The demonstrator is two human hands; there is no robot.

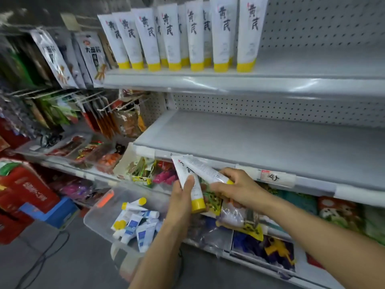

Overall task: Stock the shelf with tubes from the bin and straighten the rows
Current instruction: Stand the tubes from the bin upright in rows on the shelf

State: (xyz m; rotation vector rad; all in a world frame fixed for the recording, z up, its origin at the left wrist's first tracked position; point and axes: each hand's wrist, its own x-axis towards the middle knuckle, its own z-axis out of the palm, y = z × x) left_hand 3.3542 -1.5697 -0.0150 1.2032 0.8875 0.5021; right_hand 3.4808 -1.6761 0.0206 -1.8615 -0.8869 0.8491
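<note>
My left hand [183, 197] grips a white tube with a yellow cap [194, 191], cap pointing down, just below the middle shelf's front edge. My right hand [233, 187] holds a second white tube [206, 168] that lies slanted across the first. A clear plastic bin [98, 213] lower left holds several loose white, blue and yellow-capped tubes [135, 222]. On the top shelf [208, 80] stands a row of white tubes on yellow caps [179, 36], filling its left half.
The grey middle shelf [260, 138] is bare, with a price tag [277, 177] on its rail. Snack packets [239, 217] fill the shelf below my hands. Hanging packets [89, 53] and red boxes [25, 190] crowd the left. A cable [48, 253] lies on the floor.
</note>
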